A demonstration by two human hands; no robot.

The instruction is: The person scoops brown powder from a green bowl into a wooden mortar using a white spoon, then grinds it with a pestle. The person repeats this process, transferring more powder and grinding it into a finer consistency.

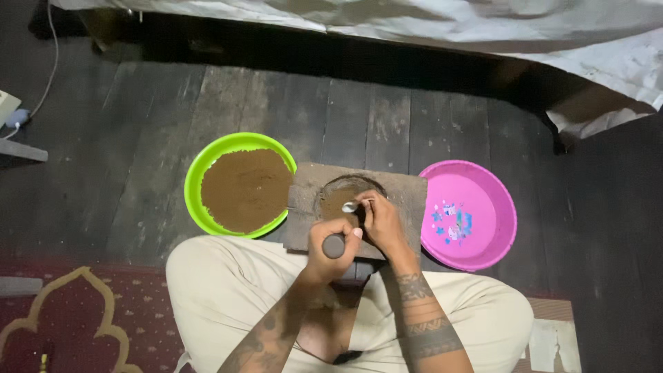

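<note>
From the head camera I look straight down at my own lap and a dark plank floor [138,138]. I sit cross-legged in pale trousers [221,290], both forearms tattooed. In front of my knees lies a flat brown wooden block [407,193] with a round hollow [338,197] in its middle, and the hollow holds brown powder. My left hand [333,243] is at the near edge of the block, its grip pressed together around a dark, round-ended handle [334,246] that points up toward the camera; what the handle belongs to I cannot tell. My right hand [380,221] is just beside it, over the hollow, its fingers pinching a small metal spoon [351,206] whose bowl rests over the powder in the hollow. Left of the block, touching its edge, sits a bright green bowl [197,173] filled almost to the rim with flat brown powder [245,190]. Right of the block, just beside it, sits a pink bowl [501,200] with only a blue and white pattern showing on its bottom. A dark red patterned rug [90,318] lies under my left knee. White cloth [483,27] hangs along the top, and a white cable [48,69] runs down at upper left.
</note>
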